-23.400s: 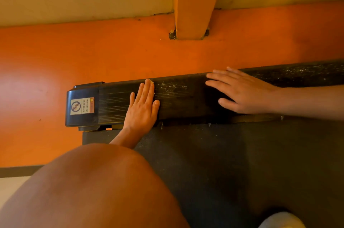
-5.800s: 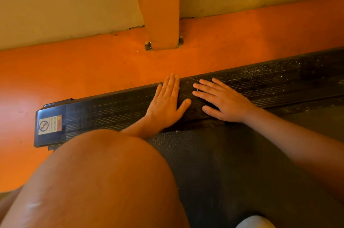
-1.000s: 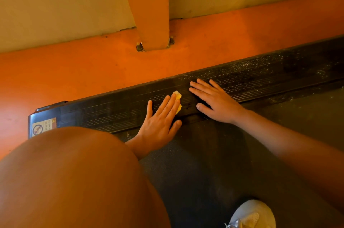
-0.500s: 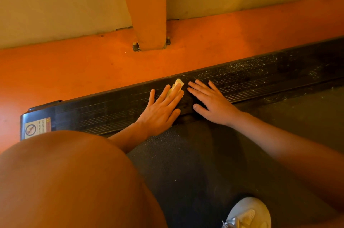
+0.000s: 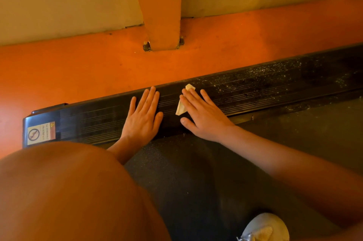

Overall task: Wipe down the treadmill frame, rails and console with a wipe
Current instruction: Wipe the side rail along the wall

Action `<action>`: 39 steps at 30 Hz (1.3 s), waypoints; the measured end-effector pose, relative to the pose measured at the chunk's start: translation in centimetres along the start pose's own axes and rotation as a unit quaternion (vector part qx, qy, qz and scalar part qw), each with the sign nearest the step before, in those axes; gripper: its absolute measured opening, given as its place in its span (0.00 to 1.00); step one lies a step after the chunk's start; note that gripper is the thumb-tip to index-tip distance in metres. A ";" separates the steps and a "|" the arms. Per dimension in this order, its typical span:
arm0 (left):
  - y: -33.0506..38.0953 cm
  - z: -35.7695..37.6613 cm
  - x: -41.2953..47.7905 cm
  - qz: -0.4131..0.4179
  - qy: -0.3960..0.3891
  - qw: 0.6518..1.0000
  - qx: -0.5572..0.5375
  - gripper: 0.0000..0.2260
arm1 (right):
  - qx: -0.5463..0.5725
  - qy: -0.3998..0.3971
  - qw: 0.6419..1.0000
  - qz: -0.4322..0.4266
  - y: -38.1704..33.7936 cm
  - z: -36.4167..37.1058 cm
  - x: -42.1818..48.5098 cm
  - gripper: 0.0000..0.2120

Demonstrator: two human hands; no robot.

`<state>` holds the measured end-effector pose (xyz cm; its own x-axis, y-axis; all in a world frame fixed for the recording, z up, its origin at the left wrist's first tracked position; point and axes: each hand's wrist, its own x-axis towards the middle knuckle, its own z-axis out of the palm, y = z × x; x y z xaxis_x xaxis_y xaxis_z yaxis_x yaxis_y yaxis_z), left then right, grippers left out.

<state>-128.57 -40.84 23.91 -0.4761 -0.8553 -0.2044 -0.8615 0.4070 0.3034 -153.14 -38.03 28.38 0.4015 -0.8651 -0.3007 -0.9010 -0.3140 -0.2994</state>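
Observation:
A black ribbed side rail [image 5: 255, 91] of the treadmill runs from lower left to upper right. My left hand [image 5: 143, 117] lies flat on the rail with straight fingers and nothing under it that I can see. To its right, my right hand [image 5: 202, 115] presses a small pale folded wipe [image 5: 181, 108] flat against the rail; the wipe pokes out past the fingertips and the index finger. The rail to the right of my right hand is speckled with pale dust. The rail's left end carries a warning sticker [image 5: 41, 133].
The dark treadmill belt [image 5: 196, 181] lies below the rail. Beyond the rail is an orange floor [image 5: 98, 71], an orange post [image 5: 161, 14] bolted to it, and a beige wall. My bare knee [image 5: 68, 191] fills the lower left; a white shoe [image 5: 265, 229] shows at the bottom.
The wipe has passed from under my left hand's fingers to under my right hand. My left hand has slid left along the rail, so the hands are now apart.

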 end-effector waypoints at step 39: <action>-1.5 -0.2 0.3 -0.006 0.020 0.999 0.025 0.31 | -0.067 -0.022 0.997 0.023 0.3 -0.2 2.6 0.34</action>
<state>-127.41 -41.71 23.57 -0.4601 -0.8714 -0.1705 -0.8749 0.4122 0.2541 -152.37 -40.42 27.70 0.3627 -0.8628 -0.3521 -0.9316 -0.3261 -0.1607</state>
